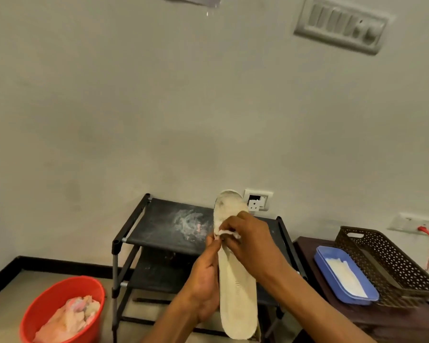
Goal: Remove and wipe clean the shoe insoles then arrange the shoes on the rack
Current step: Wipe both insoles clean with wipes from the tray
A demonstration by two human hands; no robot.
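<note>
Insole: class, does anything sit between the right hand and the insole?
Yes: a small white wipe, pinched by the right hand, lies against the upper part of the insole. The left hand grips the insole's left edge directly, with nothing visible between.

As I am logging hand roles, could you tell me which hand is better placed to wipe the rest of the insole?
Right: the right hand pinches the white wipe against the insole, while the left hand grips the insole's edge, steadying it.
</note>
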